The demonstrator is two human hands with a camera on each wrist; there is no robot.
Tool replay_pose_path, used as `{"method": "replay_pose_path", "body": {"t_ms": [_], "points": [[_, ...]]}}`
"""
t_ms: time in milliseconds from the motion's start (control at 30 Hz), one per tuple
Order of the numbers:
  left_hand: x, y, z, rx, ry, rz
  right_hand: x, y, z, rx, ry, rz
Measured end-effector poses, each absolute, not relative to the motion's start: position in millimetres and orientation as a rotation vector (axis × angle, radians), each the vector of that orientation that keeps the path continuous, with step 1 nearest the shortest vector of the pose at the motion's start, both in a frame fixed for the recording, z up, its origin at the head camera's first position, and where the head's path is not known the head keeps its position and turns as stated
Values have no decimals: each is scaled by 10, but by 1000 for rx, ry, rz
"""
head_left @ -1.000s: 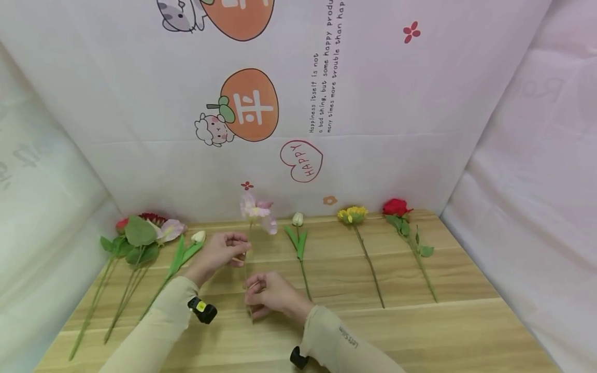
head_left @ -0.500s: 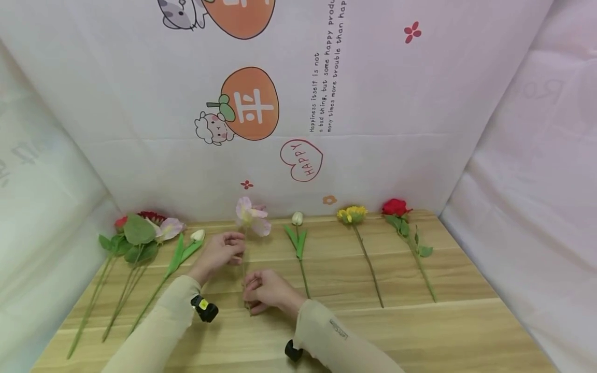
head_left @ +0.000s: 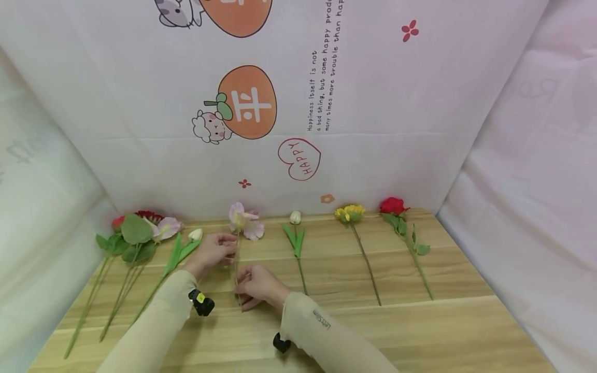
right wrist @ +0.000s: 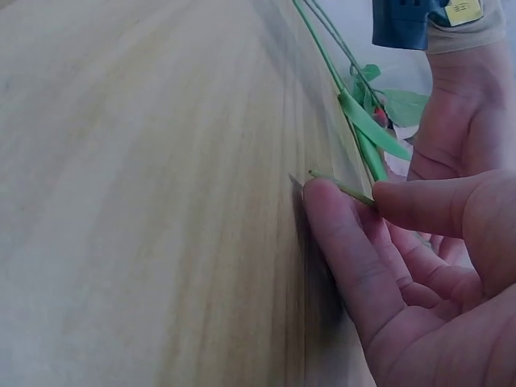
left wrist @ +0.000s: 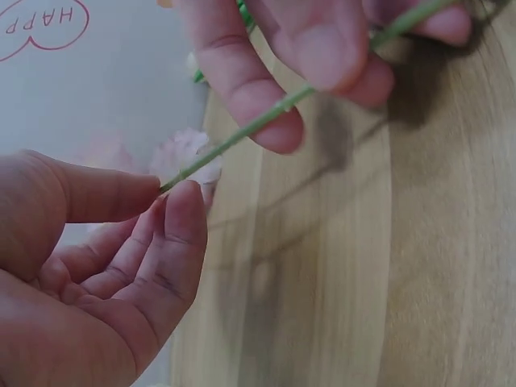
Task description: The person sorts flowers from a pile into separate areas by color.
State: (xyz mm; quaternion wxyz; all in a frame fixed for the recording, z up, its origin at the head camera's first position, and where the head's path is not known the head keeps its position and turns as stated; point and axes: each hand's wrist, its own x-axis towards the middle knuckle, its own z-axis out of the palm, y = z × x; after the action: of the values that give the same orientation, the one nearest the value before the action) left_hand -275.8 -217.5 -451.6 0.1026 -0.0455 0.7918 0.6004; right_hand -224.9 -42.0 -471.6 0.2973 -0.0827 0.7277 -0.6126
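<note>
Left hand: pinching pink flower high on stem with fingertips
Right hand: pinching same stem near lower end
Table: bearing yellow flower, red rose

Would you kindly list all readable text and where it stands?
"Happiness itself is not a bad thing, but some happy prod… many times more trouble than hap…": back cloth, partly cut off.
"HAPPY": red heart.
"平", apparently: printed fruit.
"LetsSlim": right sleeve.
Side cloth lettering: too faint.
Upper fruit: character cut off.
Left wrist camera, yellow label: too small.
</note>
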Motion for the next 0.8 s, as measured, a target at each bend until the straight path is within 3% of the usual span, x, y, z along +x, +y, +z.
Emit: {"method": "replay_pose_path", "body": {"t_ms": [800], "points": [[-2740, -2282, -4584, -201, 2358, 1778, -2300, -436, -4659, -226, 1935, -1644]]}}
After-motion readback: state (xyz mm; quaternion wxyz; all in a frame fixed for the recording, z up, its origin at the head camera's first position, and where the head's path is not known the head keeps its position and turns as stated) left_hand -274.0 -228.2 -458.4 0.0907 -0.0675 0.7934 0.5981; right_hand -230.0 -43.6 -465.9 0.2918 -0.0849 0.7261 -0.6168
